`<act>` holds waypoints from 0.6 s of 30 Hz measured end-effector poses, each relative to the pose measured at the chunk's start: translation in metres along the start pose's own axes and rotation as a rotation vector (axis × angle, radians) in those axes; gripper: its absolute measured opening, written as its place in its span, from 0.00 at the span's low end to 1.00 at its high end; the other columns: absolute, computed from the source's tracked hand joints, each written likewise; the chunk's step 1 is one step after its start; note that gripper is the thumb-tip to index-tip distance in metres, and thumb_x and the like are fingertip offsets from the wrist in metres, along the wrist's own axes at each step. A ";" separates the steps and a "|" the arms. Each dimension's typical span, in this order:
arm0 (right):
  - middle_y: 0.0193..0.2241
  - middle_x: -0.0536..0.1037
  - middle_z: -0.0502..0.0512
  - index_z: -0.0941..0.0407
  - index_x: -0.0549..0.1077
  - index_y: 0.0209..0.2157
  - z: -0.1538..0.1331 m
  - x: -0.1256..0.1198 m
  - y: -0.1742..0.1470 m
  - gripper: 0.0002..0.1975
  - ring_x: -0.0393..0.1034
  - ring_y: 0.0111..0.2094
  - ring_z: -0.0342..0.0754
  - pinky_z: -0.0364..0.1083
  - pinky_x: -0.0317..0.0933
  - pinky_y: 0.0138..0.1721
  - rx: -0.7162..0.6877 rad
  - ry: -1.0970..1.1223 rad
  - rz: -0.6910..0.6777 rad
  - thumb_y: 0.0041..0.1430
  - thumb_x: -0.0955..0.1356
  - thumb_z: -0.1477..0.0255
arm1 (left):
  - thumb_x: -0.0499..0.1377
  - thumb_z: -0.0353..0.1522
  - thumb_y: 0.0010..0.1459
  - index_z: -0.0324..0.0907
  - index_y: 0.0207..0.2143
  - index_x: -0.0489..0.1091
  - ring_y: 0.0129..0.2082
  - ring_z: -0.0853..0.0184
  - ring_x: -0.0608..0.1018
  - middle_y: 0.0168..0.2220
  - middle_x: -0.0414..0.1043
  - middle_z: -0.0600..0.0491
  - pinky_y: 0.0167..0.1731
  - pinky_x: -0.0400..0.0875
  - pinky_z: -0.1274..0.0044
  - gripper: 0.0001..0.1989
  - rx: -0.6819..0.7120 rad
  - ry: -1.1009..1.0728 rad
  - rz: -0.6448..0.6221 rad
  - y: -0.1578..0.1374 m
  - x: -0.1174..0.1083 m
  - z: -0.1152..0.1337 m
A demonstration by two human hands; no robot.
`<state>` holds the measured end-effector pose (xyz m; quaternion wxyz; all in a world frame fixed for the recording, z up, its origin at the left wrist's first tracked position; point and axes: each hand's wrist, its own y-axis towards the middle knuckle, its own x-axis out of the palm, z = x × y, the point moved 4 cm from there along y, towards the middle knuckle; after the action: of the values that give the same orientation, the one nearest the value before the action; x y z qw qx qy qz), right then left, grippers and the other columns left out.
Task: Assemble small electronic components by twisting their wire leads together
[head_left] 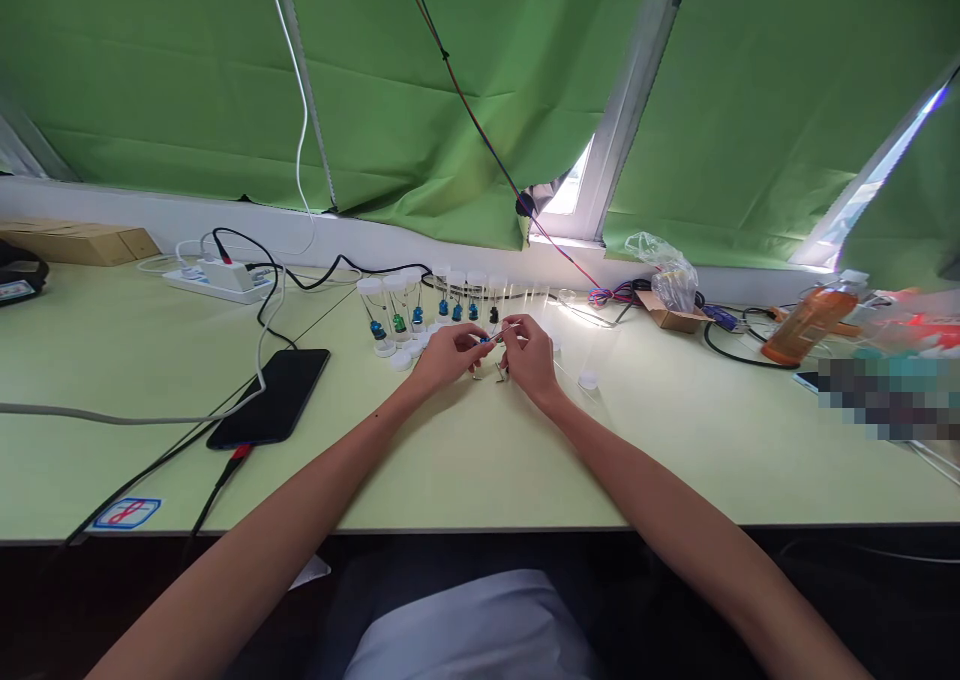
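Above the middle of the table, my left hand (448,357) is closed in a pinch on a small blue part (484,339). Close beside it, the fingers of my right hand (531,360) pinch a thin pale rod-like piece (504,333) that meets the blue part; its exact kind is too small to make out. Two small bent metal pieces stand just under my fingers, one of them a metal hook (501,374). Behind the hands are several clear tubes (397,310) with blue, green or black parts inside. White round caps (401,360) lie by the tubes.
At the left lie a black phone (271,398) with a cable and a white power strip (217,278). A small cardboard box (670,312) with a plastic bag sits at the back right. Farther right are an orange drink bottle (811,322) and cables. Another white cap (588,380) lies right of my hands.
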<state>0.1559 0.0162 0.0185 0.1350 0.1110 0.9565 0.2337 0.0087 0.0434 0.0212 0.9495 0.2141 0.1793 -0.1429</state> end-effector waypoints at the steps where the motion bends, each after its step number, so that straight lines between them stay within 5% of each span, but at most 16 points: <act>1: 0.31 0.76 0.51 0.54 0.66 0.38 0.000 0.000 0.000 0.09 0.65 0.16 0.38 0.39 0.60 0.20 -0.002 0.004 -0.004 0.64 0.61 0.64 | 0.63 0.48 0.49 0.42 0.33 0.74 0.20 0.67 0.75 0.21 0.73 0.54 0.23 0.69 0.76 0.19 0.005 0.006 -0.028 0.000 0.002 0.000; 6: 0.31 0.76 0.51 0.54 0.67 0.39 0.000 0.000 0.000 0.11 0.65 0.17 0.38 0.40 0.60 0.20 0.010 -0.002 -0.019 0.63 0.61 0.62 | 0.62 0.49 0.51 0.42 0.33 0.72 0.21 0.66 0.76 0.23 0.75 0.52 0.24 0.71 0.75 0.19 -0.020 -0.009 -0.046 -0.001 0.001 0.002; 13: 0.32 0.77 0.51 0.54 0.69 0.37 0.002 0.000 0.000 0.07 0.65 0.21 0.40 0.42 0.61 0.26 -0.024 -0.147 -0.011 0.61 0.63 0.66 | 0.61 0.47 0.52 0.41 0.32 0.65 0.22 0.66 0.76 0.29 0.77 0.47 0.23 0.72 0.74 0.19 -0.069 -0.202 0.232 0.006 -0.022 0.005; 18: 0.29 0.76 0.49 0.55 0.71 0.33 0.006 0.016 -0.004 0.04 0.67 0.25 0.42 0.43 0.62 0.32 -0.140 -0.239 -0.175 0.58 0.64 0.73 | 0.62 0.46 0.52 0.41 0.27 0.67 0.20 0.69 0.73 0.24 0.72 0.51 0.20 0.67 0.77 0.17 -0.037 -0.147 0.376 0.007 -0.034 0.002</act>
<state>0.1418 0.0199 0.0077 0.2751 0.0448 0.9210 0.2723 -0.0194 0.0550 0.0387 0.9738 0.2154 0.0690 0.0251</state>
